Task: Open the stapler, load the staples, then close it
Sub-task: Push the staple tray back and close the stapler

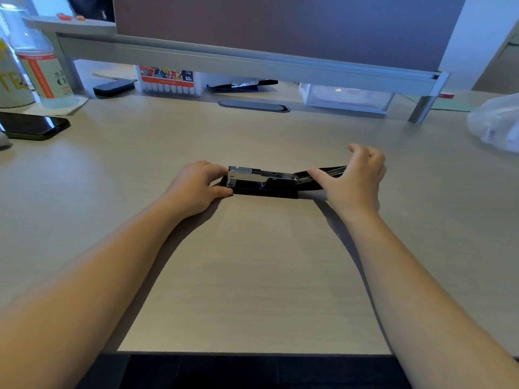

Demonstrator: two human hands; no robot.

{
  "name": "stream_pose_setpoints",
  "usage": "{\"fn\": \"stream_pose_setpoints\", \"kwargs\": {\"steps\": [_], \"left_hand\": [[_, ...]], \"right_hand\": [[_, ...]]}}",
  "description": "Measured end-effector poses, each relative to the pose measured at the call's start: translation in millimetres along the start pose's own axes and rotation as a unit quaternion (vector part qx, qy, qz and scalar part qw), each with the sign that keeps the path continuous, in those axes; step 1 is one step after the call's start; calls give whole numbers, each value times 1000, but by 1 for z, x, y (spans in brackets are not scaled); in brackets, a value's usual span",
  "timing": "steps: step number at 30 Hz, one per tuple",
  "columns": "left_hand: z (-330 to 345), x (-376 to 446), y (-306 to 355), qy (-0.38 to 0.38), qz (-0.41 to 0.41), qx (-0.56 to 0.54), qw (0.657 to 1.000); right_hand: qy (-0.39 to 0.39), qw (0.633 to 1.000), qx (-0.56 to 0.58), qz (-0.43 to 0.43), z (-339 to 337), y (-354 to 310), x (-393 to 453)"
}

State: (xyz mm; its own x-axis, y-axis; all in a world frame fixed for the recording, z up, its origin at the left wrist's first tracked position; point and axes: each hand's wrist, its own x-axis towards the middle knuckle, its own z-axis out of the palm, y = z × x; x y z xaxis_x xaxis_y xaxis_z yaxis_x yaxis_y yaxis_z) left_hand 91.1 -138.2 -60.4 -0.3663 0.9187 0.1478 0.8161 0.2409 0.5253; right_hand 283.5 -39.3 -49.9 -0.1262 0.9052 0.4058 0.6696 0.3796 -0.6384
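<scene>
A black stapler [261,182] lies open on the desk [252,262], its silver metal magazine exposed and its black top cover [323,175] swung back flat to the right. My left hand [196,189] grips the stapler's left end, thumb on the base and fingers at the magazine's front. My right hand [356,178] rests on the swung-back cover, thumb along its near side and fingers curled over the far side. No loose staples are visible.
A dark phone [31,125] lies at the far left beside bottles [42,66]. Under the monitor shelf [252,60] stand a marker box [171,80], a dark case [113,87] and a clear container [348,98]. A plastic bag [497,122] sits at the right edge.
</scene>
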Motion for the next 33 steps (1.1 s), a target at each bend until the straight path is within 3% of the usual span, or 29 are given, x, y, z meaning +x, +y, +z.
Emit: {"fn": "stream_pose_setpoints", "kwargs": {"steps": [4, 9, 13, 17, 22, 28, 33], "left_hand": [[1, 0, 0, 4, 1, -2, 1000], [2, 0, 0, 13, 1, -11, 1000], [2, 2, -1, 16, -4, -15, 1000], [-1, 4, -2, 1, -11, -29, 1000], [-4, 8, -4, -25, -4, -41, 999], [-1, 11, -9, -27, -3, -44, 999], [1, 15, -12, -26, 5, -22, 999]], "right_hand": [[24, 987, 141, 69, 1, -2, 0], [32, 913, 358, 192, 7, -4, 4], [-38, 885, 434, 163, 13, -12, 4], [-93, 937, 336, -6, 12, -25, 6], [-182, 948, 224, -135, 21, -40, 7], [-229, 947, 86, -210, 32, -44, 6], [-240, 945, 46, -216, 35, -44, 3]]}}
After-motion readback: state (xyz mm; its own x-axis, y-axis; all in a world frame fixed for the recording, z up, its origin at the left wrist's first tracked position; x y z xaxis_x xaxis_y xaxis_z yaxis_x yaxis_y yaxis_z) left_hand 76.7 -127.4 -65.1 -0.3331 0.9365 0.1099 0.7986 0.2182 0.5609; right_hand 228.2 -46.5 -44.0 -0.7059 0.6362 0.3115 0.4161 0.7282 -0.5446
